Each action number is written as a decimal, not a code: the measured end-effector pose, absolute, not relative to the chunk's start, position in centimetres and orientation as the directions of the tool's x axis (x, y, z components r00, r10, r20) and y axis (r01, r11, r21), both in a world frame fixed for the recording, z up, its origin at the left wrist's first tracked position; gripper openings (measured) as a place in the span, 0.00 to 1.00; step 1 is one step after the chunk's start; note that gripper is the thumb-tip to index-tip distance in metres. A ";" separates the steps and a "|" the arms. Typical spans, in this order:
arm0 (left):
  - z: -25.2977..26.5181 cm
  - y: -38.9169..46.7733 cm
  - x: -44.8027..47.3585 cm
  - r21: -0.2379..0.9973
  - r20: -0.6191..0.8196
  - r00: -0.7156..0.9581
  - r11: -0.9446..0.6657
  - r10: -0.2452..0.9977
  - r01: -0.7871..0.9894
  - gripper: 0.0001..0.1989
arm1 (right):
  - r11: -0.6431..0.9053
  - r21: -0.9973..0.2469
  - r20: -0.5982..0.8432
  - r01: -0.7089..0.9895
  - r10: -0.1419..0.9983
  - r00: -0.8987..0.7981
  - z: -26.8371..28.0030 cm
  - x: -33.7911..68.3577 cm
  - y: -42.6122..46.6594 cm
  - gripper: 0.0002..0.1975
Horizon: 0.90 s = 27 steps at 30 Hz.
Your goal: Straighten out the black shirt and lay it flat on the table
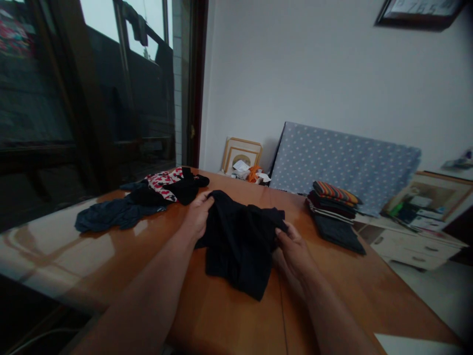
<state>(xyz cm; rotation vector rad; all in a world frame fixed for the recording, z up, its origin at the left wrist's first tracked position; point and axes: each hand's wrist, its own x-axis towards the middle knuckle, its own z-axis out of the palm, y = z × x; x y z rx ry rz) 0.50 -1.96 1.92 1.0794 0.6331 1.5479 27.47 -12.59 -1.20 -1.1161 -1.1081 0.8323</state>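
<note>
In the middle of the frame, a dark garment [240, 241] is stretched between two bare hands above the table [229, 315]; its folds leave its exact kind unclear. The left grip [197, 214] is closed on the garment's upper-left corner, the cloth pinched at the fingertips, while the right grip [293, 244] grasps its right edge between thumb and fingers, a little lower in the frame. The garment's lower part hangs toward the wooden surface; whether it touches cannot be told. At centre left lies a loose heap: a crumpled blue-grey garment [111, 215] beside a red, white and black patterned garment [166, 185]. Right of centre stands a folded stack, with an orange-striped garment [336, 192] on top and a dark folded garment [338, 234] at the bottom. Behind this stack leans a blue-grey dotted panel [343, 153], and a white drawer cabinet [417, 249] sits at the right.
</note>
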 end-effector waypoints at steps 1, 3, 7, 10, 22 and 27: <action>2.5 -2.4 0.5 0.802 0.311 0.037 -0.241 0.950 -0.546 0.16 | 0.261 -0.964 0.239 -0.043 0.928 0.285 -1.0 27.3 -12.6 0.33; 3.2 -3.4 0.6 0.786 0.299 0.194 -0.125 0.935 -0.606 0.17 | 0.228 -0.973 0.222 0.024 0.907 0.358 -0.9 27.5 -12.5 0.37; 3.4 -5.0 1.4 0.827 0.251 0.579 0.139 0.775 -0.545 0.22 | 0.142 -0.908 0.350 0.393 0.774 0.527 -1.1 28.3 -12.7 0.26; 2.9 -5.6 2.1 0.842 0.247 0.711 0.218 0.658 -0.494 0.25 | 0.171 -0.882 0.382 0.440 0.805 0.453 -0.7 27.4 -13.4 0.20; 2.5 -6.6 3.4 0.864 0.174 0.688 0.225 0.704 -0.449 0.23 | 0.135 -0.975 0.158 0.179 0.980 0.122 -2.1 24.8 -13.7 0.12; 2.1 -5.4 3.0 0.906 0.114 0.523 0.127 0.845 -0.403 0.18 | 0.073 -0.994 0.048 -0.077 0.957 0.287 -0.6 25.4 -14.0 0.12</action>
